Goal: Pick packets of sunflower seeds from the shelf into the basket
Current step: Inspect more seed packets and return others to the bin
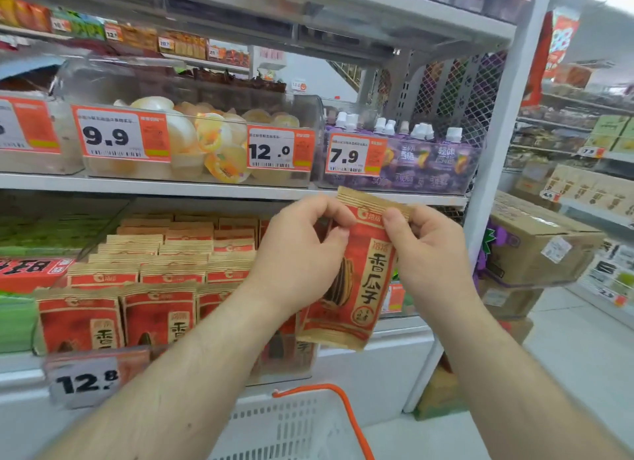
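A red and tan packet of sunflower seeds hangs upright in front of the shelf, held by both hands near its top. My left hand pinches its left upper edge and my right hand pinches its right upper corner. Rows of the same packets stand on the lower shelf to the left. A white basket with an orange handle sits below my arms at the bottom of the view.
The shelf above holds clear bins of jelly cups and purple drink pouches behind price tags. A 12.8 price tag fronts the lower shelf. Cardboard boxes are stacked on the floor at the right, past the shelf's upright.
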A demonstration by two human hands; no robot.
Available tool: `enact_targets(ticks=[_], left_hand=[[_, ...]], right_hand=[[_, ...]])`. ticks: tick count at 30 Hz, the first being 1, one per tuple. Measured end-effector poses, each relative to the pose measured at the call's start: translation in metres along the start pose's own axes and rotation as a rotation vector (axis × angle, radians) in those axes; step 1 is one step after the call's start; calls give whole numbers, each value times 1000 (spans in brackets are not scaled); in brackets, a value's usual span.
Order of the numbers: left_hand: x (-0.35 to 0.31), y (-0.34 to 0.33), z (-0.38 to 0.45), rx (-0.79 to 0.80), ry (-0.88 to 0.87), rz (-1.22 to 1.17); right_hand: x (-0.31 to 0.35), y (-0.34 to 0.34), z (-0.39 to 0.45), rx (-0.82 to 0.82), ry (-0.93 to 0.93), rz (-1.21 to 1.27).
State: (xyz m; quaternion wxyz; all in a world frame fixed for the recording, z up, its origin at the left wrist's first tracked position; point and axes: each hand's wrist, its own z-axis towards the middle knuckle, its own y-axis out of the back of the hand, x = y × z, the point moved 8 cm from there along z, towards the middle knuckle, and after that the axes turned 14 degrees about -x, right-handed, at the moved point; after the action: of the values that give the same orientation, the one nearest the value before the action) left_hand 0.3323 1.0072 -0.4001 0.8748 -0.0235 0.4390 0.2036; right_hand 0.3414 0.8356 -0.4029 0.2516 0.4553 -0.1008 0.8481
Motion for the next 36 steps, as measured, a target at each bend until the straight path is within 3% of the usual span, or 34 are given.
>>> enact_targets(ticks=[8,14,20,26,36], left_hand=[[72,-21,-86,-12,585,-363],[103,-28,-118,8,779,-446],[120,-33,-134,21,883,-415],[122,-44,-148,158,895,-382],[124,-34,-147,-10,930,-446]], right_hand=[[-62,12,-62,128,-281,-3],[-95,7,-84,181,-372,-56],[-114,13,-98,200,-510,-13],[-124,23,-97,148,-571,-8],[-127,21,-111,412,-538,-183]])
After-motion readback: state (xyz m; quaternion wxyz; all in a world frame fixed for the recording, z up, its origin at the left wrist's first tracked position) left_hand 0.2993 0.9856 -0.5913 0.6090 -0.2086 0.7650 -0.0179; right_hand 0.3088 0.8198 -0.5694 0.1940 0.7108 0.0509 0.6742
